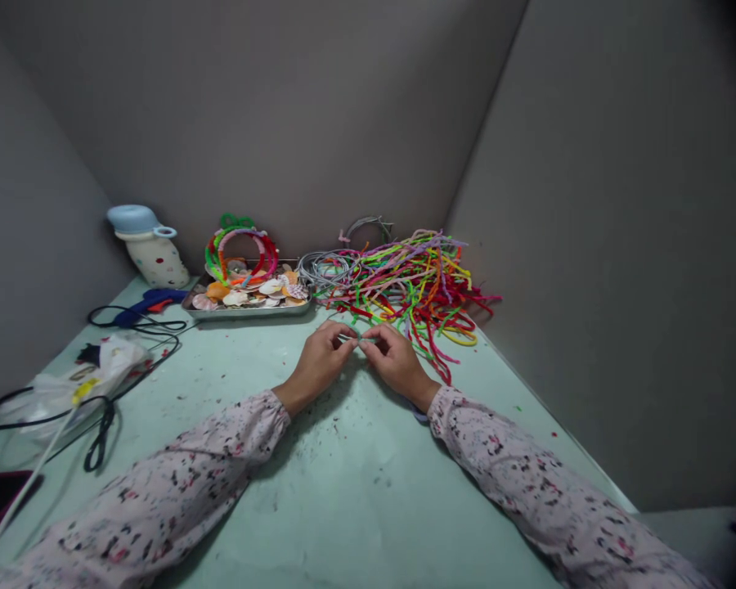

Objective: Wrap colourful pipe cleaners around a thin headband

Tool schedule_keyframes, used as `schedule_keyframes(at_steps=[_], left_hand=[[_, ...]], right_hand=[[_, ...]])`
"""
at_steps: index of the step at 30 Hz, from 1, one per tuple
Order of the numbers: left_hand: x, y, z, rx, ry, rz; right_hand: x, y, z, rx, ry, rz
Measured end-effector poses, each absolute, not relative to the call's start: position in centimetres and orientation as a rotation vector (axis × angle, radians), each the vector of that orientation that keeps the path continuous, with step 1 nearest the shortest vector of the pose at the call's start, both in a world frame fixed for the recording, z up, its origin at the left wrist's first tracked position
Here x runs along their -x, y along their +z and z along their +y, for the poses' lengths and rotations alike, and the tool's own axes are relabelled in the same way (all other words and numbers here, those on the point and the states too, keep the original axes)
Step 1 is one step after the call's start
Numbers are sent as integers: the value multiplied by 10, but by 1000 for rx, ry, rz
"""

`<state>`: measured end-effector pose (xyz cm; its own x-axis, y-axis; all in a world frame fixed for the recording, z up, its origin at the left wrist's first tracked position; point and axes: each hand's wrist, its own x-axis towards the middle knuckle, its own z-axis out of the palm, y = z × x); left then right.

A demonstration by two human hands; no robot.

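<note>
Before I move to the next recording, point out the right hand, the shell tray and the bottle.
Right hand point(400, 360): head view, back of the hand.
Shell tray point(251, 312): head view, near side wall.
Bottle point(154, 262): head view, pale spotted body.

Left hand point(324, 360) and right hand point(398, 362) nearly met, pinching a thin greenish strand point(360, 338); beyond lay coloured fuzzy stems point(426, 278), left of them a tray point(254, 312) of shells point(235, 298).

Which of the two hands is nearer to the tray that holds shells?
The left hand, near the right end of the tray; the right hand is farther off, nearer the colourful fuzzy stems.
</note>
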<state>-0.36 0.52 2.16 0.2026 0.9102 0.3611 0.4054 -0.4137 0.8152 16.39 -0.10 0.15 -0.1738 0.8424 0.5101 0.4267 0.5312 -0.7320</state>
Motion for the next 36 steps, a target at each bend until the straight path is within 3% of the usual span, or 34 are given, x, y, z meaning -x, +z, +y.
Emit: schedule_keyframes(at_steps=[18, 28, 36], left_hand=[[4, 20, 0, -1947, 1316, 1162], [4, 20, 2, -2033, 999, 1244], [0, 16, 2, -1733, 1017, 1183]], right_hand=[[-164, 0, 1, 1074, 534, -1825], [-166, 1, -1, 1052, 648, -1797], [-164, -2, -2, 1031, 855, -1683]])
